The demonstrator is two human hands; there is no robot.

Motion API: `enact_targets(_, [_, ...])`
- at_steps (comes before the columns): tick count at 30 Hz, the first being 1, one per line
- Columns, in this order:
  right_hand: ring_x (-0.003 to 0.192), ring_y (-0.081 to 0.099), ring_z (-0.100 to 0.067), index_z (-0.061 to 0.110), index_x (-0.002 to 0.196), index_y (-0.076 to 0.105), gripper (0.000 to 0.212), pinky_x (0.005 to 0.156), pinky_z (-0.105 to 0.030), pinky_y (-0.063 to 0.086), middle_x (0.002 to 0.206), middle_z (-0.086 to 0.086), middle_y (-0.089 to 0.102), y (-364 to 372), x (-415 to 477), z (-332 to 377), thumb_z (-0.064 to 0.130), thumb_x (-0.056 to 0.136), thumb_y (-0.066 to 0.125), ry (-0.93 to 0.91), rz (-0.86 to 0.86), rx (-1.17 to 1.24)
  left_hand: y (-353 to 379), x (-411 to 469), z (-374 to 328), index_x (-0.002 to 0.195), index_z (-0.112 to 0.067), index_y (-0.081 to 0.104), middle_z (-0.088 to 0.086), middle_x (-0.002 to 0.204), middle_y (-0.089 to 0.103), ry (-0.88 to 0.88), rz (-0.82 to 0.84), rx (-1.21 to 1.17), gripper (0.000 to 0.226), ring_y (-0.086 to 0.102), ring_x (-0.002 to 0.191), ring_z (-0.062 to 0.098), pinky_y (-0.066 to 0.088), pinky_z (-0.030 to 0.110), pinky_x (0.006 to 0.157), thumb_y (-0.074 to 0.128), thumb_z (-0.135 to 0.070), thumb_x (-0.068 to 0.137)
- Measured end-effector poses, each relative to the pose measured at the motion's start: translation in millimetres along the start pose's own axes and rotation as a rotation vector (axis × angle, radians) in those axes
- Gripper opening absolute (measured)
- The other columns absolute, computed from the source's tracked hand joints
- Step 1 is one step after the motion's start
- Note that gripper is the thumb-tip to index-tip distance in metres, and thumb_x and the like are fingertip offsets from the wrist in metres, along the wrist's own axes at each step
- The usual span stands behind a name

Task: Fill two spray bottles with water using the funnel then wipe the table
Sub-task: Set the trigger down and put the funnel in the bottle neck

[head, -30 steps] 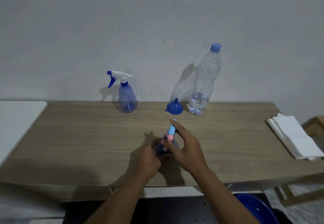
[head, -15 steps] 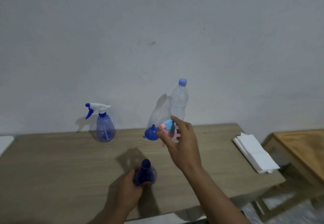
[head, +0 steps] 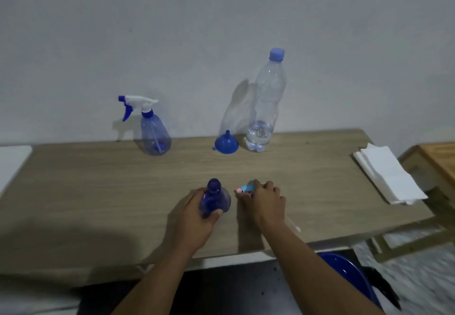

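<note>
Down low on the wood-grain bench [head: 98,191]: left hand [head: 197,216] curled round the belly of an uncapped blue translucent spray bottle [head: 214,200], thumb across its near side, forearm angled up from the near edge. Just right of that bottle: right hand [head: 264,203] palm-down, fingers pinched shut on a pink-and-blue trigger head [head: 246,188] lying at bench level, its clear dip tube trailing beneath the wrist. Well beyond that bottle, by the wall: blue cone-shaped funnel [head: 226,143], mouth down, spout up. Right of funnel, just beside: tall clear ribbed water bottle [head: 267,102], blue cap, little water inside. Left of funnel, well apart: second spray bottle [head: 152,129], white-and-blue trigger fitted. Far right of funnel: folded white paper towels [head: 386,174].
</note>
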State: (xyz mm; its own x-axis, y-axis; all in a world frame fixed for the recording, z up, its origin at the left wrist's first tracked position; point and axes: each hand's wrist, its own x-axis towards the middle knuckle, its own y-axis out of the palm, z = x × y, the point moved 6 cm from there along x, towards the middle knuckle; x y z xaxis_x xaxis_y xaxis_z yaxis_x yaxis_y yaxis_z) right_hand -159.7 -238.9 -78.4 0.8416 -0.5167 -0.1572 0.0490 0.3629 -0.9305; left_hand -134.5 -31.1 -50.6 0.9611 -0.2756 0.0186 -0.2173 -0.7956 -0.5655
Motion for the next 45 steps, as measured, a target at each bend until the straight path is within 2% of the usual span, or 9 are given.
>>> enact_targets(7, [0.142, 0.034, -0.033, 0.026, 0.155, 0.024, 0.071, 0.114, -0.051, 0.030, 0.155, -0.015, 0.034, 16.5, -1.1, -8.9, 0.063, 0.096, 0.038, -0.074, -0.054, 0.021, 5.5, -6.5, 0.8, 0.126, -0.031, 0.053, -0.019, 0.119, 0.056, -0.006, -0.074, 0.078, 0.058, 0.051, 0.106, -0.002, 0.042, 0.017, 0.094, 0.079, -0.031, 0.074])
enact_targets(9, [0.147, 0.029, -0.033, 0.021, 0.155, 0.025, 0.070, 0.119, -0.050, 0.026, 0.158, -0.017, 0.033, 9.9, 6.3, -0.2, 0.057, 0.098, 0.042, -0.124, -0.080, 0.101, 6.6, -7.6, -3.9, 0.128, -0.020, 0.056, -0.021, 0.118, 0.053, -0.008, -0.136, 0.046, 0.062, 0.046, 0.107, -0.009, 0.035, 0.006, 0.096, 0.082, -0.021, 0.073])
enact_targets(11, [0.143, 0.036, -0.034, 0.013, 0.152, 0.034, 0.067, 0.116, -0.049, 0.033, 0.152, -0.019, 0.042, -1.2, 19.5, 15.4, 0.049, 0.098, 0.049, -0.220, -0.142, 0.176, 9.5, -6.6, -3.4, 0.120, -0.011, 0.061, -0.027, 0.108, 0.051, 0.010, -0.168, -0.005, 0.055, 0.046, 0.099, -0.017, 0.031, -0.005, 0.086, 0.083, -0.006, 0.070])
enact_targets(16, [0.128, 0.050, -0.031, 0.008, 0.148, 0.035, 0.064, 0.102, -0.046, 0.048, 0.140, -0.015, 0.051, -6.8, 77.0, 53.7, 0.037, 0.096, 0.058, -0.319, -0.100, 0.326, 16.2, -2.4, 10.4, 0.124, -0.015, 0.060, -0.011, 0.121, 0.058, -0.008, -0.189, -0.029, 0.060, 0.054, 0.109, -0.002, 0.034, -0.004, 0.090, 0.085, -0.009, 0.070])
enact_targets(20, [0.119, 0.054, -0.027, 0.011, 0.147, 0.036, 0.065, 0.085, -0.034, 0.047, 0.134, -0.011, 0.051, 9.5, 122.2, 73.8, 0.029, 0.090, 0.063, -0.321, -0.047, 0.360, 23.2, -1.7, 13.9, 0.131, -0.017, 0.055, -0.019, 0.122, 0.055, -0.078, -0.195, -0.183, 0.065, 0.054, 0.111, -0.013, 0.039, -0.003, 0.084, 0.081, 0.000, 0.074])
enact_targets(25, [0.131, 0.045, -0.036, 0.009, 0.156, 0.020, 0.085, 0.103, -0.049, 0.045, 0.146, -0.018, 0.042, 28.6, 150.6, 86.5, 0.030, 0.089, 0.070, -0.282, -0.029, 0.409, 27.0, -3.1, 19.1, 0.130, -0.020, 0.051, -0.015, 0.130, 0.053, -0.109, -0.196, -0.264, 0.068, 0.050, 0.116, -0.018, 0.041, -0.001, 0.085, 0.078, 0.010, 0.074])
enact_targets(33, [0.116, 0.054, -0.039, 0.010, 0.130, 0.045, 0.062, 0.094, -0.050, 0.048, 0.126, -0.018, 0.056, 27.9, 169.2, 98.4, 0.032, 0.081, 0.077, -0.319, -0.052, 0.261, 27.3, -2.0, 21.1, 0.134, -0.015, 0.053, -0.008, 0.135, 0.053, -0.102, -0.156, -0.253, 0.070, 0.048, 0.122, -0.012, 0.044, -0.001, 0.082, 0.080, 0.005, 0.073])
enact_targets(40, [0.107, 0.055, -0.016, 0.027, 0.151, 0.034, 0.091, 0.091, -0.030, 0.047, 0.122, 0.002, 0.050, -24.9, 126.7, 98.5, 0.027, 0.076, 0.085, -0.351, 0.099, 0.655, 14.8, -0.8, 9.5, 0.128, -0.015, 0.060, -0.018, 0.122, 0.058, -0.057, -0.154, -0.139, 0.062, 0.051, 0.115, -0.013, 0.040, 0.001, 0.088, 0.084, -0.008, 0.070])
enact_targets(45, [0.097, 0.066, -0.016, 0.030, 0.123, 0.057, 0.068, 0.075, -0.025, 0.053, 0.122, 0.001, 0.059, -65.1, 78.3, 91.4, 0.039, 0.065, 0.092, -0.301, 0.136, 0.837, 6.7, -1.4, 0.2, 0.117, -0.016, 0.064, -0.014, 0.107, 0.063, -0.028, -0.131, -0.094, 0.051, 0.054, 0.101, -0.016, 0.039, -0.001, 0.082, 0.084, -0.009, 0.070])
